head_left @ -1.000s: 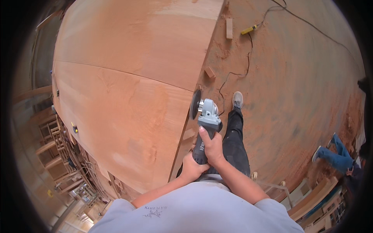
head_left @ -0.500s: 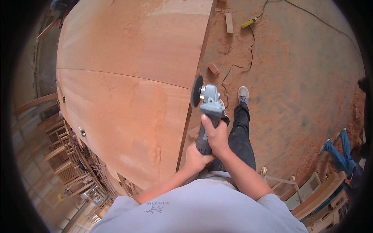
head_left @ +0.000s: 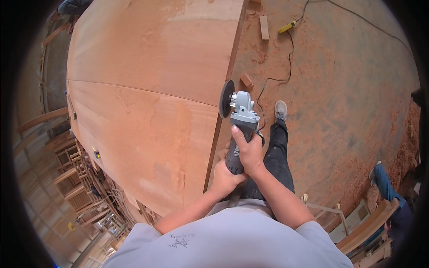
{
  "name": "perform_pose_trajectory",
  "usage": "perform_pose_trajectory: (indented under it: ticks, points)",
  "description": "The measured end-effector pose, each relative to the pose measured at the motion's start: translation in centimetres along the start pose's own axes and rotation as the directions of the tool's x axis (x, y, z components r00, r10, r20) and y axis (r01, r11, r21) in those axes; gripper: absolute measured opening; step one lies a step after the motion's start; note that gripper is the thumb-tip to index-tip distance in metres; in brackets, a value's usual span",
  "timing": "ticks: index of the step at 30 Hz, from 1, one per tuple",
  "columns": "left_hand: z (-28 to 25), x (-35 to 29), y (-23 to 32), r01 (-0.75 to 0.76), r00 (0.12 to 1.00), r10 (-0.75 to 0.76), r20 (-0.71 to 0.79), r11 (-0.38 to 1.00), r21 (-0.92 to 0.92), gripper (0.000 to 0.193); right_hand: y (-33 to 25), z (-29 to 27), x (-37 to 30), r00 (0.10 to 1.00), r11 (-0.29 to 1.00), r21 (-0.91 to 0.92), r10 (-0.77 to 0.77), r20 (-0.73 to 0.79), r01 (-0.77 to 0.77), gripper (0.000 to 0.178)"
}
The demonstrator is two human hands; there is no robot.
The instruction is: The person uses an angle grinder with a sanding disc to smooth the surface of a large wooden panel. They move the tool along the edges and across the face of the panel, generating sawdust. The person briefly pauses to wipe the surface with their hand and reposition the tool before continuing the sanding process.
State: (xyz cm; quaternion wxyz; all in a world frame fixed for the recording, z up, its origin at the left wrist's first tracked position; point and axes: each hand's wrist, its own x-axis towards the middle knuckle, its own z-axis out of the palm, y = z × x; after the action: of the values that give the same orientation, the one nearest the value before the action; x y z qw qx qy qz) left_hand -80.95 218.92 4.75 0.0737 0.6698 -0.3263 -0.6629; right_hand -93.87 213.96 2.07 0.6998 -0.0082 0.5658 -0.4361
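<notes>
An angle grinder (head_left: pixel 242 117) with a grey metal head and a dark round disc (head_left: pixel 226 99) is held in front of my body. My right hand (head_left: pixel 250 154) wraps round its dark body, thumb laid along the top. Lower down, my left hand (head_left: pixel 227 176) grips the rear end of the same tool. The disc stands on edge at the right border of a large wooden panel (head_left: pixel 147 134); whether it touches the wood I cannot tell. Reddish sawdust lies over the panel, and a thin seam crosses it.
Wood blocks (head_left: pixel 246 81) and a yellow power strip (head_left: pixel 287 27) with a black cord lie on the dusty floor (head_left: pixel 339 98). A tape measure (head_left: pixel 96 153) rests at the panel's left edge. Wooden frames (head_left: pixel 71 178) crowd the left. Another person's blue-trousered leg (head_left: pixel 385 182) is at right.
The grinder has tilted slightly, its head a little higher in view, with both hands still on it. At right, the other person's legs have shifted downward in the picture.
</notes>
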Motion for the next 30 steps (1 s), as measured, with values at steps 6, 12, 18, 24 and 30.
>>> perform_pose_trajectory:
  ticks: [6,12,18,24,30]
  points:
    - [0.3,-2.1,-1.0,0.027,1.0,-0.028,-0.006,0.997,-0.073,0.037,2.2,-0.3,-2.1,1.0,1.0,-0.004,0.013,0.018,-0.013,0.042]
    - [0.5,1.5,1.7,-0.038,0.999,0.038,-0.004,0.997,-0.065,0.025,-1.1,0.1,1.3,0.999,0.998,0.039,-0.05,-0.01,0.05,0.044]
    - [0.0,-2.4,-2.5,0.081,0.997,-0.081,0.008,0.994,-0.067,0.035,3.5,-0.5,-1.8,1.0,1.0,0.004,0.02,0.002,-0.02,0.044]
    - [0.3,-3.8,-2.5,0.104,0.994,-0.104,-0.028,0.994,-0.016,0.026,5.0,-1.1,-3.1,0.993,0.991,0.071,0.113,0.017,-0.114,0.043]
    - [0.0,-3.6,-2.0,0.109,0.994,-0.109,-0.017,0.993,-0.036,0.025,4.1,-0.5,-3.1,0.999,0.999,0.026,0.041,0.012,-0.041,0.046]
